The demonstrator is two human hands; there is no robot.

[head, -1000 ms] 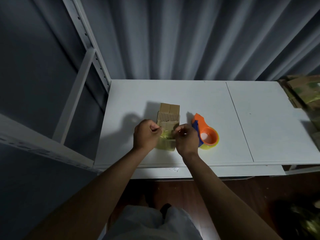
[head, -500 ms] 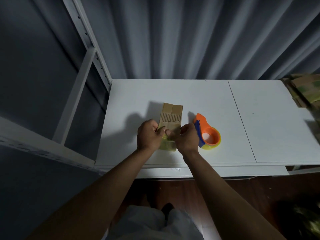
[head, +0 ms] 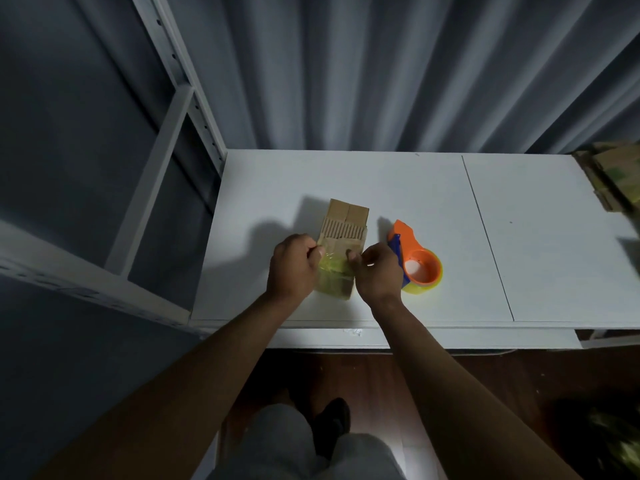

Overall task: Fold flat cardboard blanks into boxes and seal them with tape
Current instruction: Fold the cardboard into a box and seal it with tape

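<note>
Two hands taping a box
Left hand (head: 294, 268) and right hand (head: 377, 271) pinch yellow tape (head: 334, 271) across the cardboard box (head: 343, 230).

Grey curtain (head: 381, 71) hangs behind white table (head: 554, 254); metal shelving frame (head: 173, 81) left.

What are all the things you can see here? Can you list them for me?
cardboard box: one, brown, on the table between the hands
tape strip: one, yellowish clear, across the box's near end
tape dispenser: one, orange and blue with a yellow roll, right of the box
table: one, white
cardboard stack: brown, far right edge
shelf frame: white, left
curtain: grey, behind the table
left hand: pinches the tape
right hand: pinches the tape
</note>
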